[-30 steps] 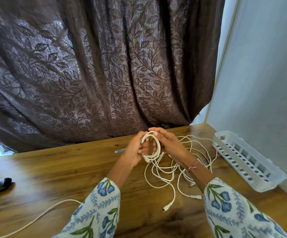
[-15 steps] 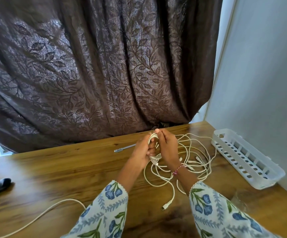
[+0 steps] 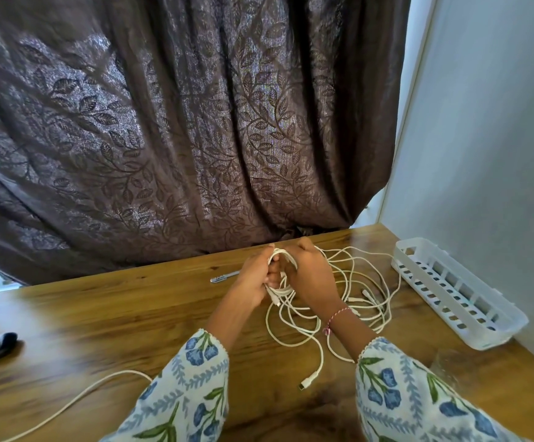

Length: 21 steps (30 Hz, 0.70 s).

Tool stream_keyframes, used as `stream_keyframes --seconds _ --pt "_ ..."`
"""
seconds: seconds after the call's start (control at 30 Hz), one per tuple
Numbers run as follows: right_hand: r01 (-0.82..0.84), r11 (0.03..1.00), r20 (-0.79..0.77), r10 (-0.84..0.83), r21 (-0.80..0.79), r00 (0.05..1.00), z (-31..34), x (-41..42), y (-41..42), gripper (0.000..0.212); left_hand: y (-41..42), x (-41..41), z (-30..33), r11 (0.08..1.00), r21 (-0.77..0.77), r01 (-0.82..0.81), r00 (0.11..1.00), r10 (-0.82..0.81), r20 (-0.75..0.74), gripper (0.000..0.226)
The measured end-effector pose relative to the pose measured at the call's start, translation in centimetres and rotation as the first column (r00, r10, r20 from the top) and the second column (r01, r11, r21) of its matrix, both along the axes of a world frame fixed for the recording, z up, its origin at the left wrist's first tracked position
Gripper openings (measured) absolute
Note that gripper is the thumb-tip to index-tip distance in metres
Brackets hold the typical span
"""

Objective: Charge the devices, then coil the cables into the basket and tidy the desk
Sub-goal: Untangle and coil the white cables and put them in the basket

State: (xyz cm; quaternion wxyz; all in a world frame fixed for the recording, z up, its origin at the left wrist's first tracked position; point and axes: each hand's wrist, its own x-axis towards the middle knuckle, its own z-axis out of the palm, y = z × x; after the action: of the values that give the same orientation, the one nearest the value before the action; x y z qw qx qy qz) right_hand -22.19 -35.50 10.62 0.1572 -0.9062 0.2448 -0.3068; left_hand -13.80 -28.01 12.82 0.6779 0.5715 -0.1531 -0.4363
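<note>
A dark brown curtain (image 3: pixel 170 129) with a woven leaf pattern hangs in folds behind the bench (image 3: pixel 106 317), its hem meeting the far edge. A pale wall (image 3: pixel 495 129) stands on the right. A slim silver pen (image 3: pixel 224 277) lies on the wood near the curtain.

1 head-worn wide view, forward and down, close over the desk (image 3: pixel 106 317).

Both forearms wear loose white sleeves: the left sleeve (image 3: pixel 192 390) and the right sleeve (image 3: pixel 418 400) carry blue flowers, green leaves and pale blue vine bands. A red-and-white thread bracelet (image 3: pixel 335 319) circles the right wrist.
</note>
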Motion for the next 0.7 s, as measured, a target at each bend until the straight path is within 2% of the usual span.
stream_keyframes --seconds 0.1,0.13,0.17,0.2,0.23,0.27,0.3,0.33,0.37,0.4,0.43,0.47,0.5,0.53,0.57,0.63,0.7 --pt "0.012 1.000 0.065 -0.011 -0.018 0.998 0.3 0.5 0.1 0.015 0.3 0.3 0.5 0.998 0.039 0.045 0.999 -0.046 0.028 0.041" --pt "-0.039 0.995 0.125 0.027 0.092 0.992 0.5 0.6 0.1 0.012 0.4 0.5 0.6 0.997 0.051 0.057 0.998 -0.059 0.030 0.042" --pt "-0.121 0.952 0.175 0.074 0.279 0.982 0.9 0.5 0.0 0.016 0.4 0.7 0.6 0.996 0.062 0.065 0.997 -0.068 0.036 0.042" --pt "-0.222 0.832 0.236 0.113 0.508 0.965 1.2 0.3 0.0 0.024 0.5 0.9 0.6 0.995 0.070 0.068 0.997 -0.071 0.043 0.042" --pt "-0.316 0.647 0.301 0.138 0.694 0.944 1.5 0.1 0.1 0.030 0.5 1.0 0.7 0.995 0.072 0.071 0.996 -0.075 0.046 0.042" --pt "-0.384 0.463 0.361 0.141 0.799 0.922 1.6 0.0 0.2 0.030 0.5 1.0 0.8 0.995 0.066 0.074 0.996 -0.077 0.042 0.042" --pt "-0.418 0.381 0.396 0.139 0.825 0.908 1.6 -0.1 0.2 0.027 0.5 1.1 0.9 0.995 0.060 0.074 0.996 -0.076 0.038 0.043" --pt "-0.433 0.436 0.412 0.146 0.789 0.899 1.6 -0.2 0.2 0.023 0.5 1.1 1.0 0.996 0.062 0.064 0.997 -0.067 0.046 0.043" --pt "-0.412 0.610 0.398 0.167 0.677 0.902 1.6 -0.3 0.2 0.022 0.5 1.2 1.0 0.996 0.072 0.043 0.997 -0.048 0.066 0.043" --pt "-0.334 0.824 0.351 0.178 0.457 0.919 1.5 -0.3 0.0 0.024 0.4 1.3 0.9 0.996 0.083 0.022 0.996 -0.029 0.086 0.042" --pt "-0.248 0.955 0.310 0.188 0.165 0.932 1.4 -0.4 -0.3 0.024 0.4 1.4 0.7 0.996 0.088 0.006 0.995 -0.015 0.094 0.043" --pt "-0.191 0.975 0.284 0.217 -0.116 0.934 1.2 -0.3 -0.7 0.019 0.3 1.4 0.6 0.997 0.084 -0.001 0.997 -0.006 0.082 0.043" --pt "-0.163 0.944 0.268 0.243 -0.288 0.932 1.1 -0.2 -0.9 0.016 0.3 1.4 0.4 0.997 0.071 -0.002 0.998 -0.002 0.064 0.042" --pt "-0.149 0.926 0.275 0.252 -0.346 0.928 0.9 -0.3 -1.0 0.019 0.3 1.5 0.3 0.998 0.059 0.000 0.998 -0.003 0.060 0.042" --pt "-0.161 0.941 0.299 0.252 -0.298 0.920 0.8 -0.3 -1.0 0.022 0.3 1.5 0.3 0.999 0.053 0.001 0.997 -0.005 0.076 0.042" --pt "-0.211 0.970 0.370 0.240 -0.117 0.898 1.2 -0.5 -0.4 0.021 0.2 1.8 0.4 0.998 0.060 -0.012 0.993 0.005 0.120 0.042" --pt "-0.274 0.958 0.443 0.211 0.082 0.871 1.7 -0.8 0.1 0.016 0.2 2.2 0.6 0.997 0.072 -0.029 0.990 0.019 0.141 0.041"
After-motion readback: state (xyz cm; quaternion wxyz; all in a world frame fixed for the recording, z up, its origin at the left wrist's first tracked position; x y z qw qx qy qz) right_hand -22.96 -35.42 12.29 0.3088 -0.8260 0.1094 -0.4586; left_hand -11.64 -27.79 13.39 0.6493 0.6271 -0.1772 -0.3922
